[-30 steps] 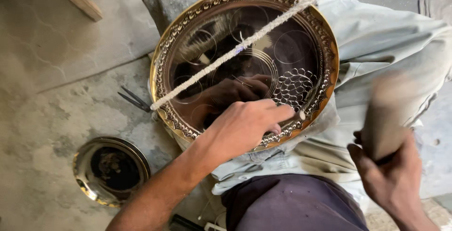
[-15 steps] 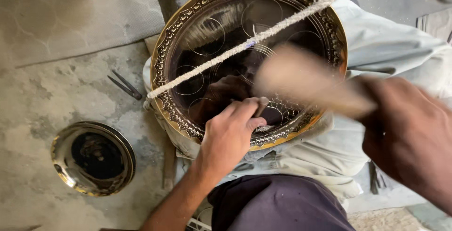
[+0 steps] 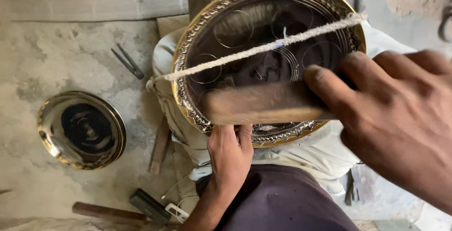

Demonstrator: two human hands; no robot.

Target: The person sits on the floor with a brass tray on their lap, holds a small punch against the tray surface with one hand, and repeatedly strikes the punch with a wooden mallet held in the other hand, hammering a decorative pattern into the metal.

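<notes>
Item: large round brass tray [image 3: 188, 75], ornate embossed rim, dark engraved centre, resting on the person's lap over pale cloth, at 12 o'clock in the view. A twisted white cord [image 3: 263, 48] crosses its face from 9 o'clock to 2 o'clock.

Left hand [image 3: 230, 158]: closed against the near rim at 6 o'clock, fingers curled at the edge; whether it pinches a small tool there cannot be told.

Right hand [image 3: 400, 118]: gripped around a wooden mallet [image 3: 263, 103], blurred, lying across the tray's lower half.

Handling note: the blow looks best kept short and square, landing clear of the left fingers and the cord, with the tray braced firmly at the rim.

Surroundings: small brass dish [image 3: 82, 129] on the floor at 9 o'clock; metal dividers [image 3: 128, 62] at 10 o'clock; hammer [image 3: 122, 211] at 7 o'clock. Open floor lies between dish and tray; swing room seems freest toward 3 o'clock.
</notes>
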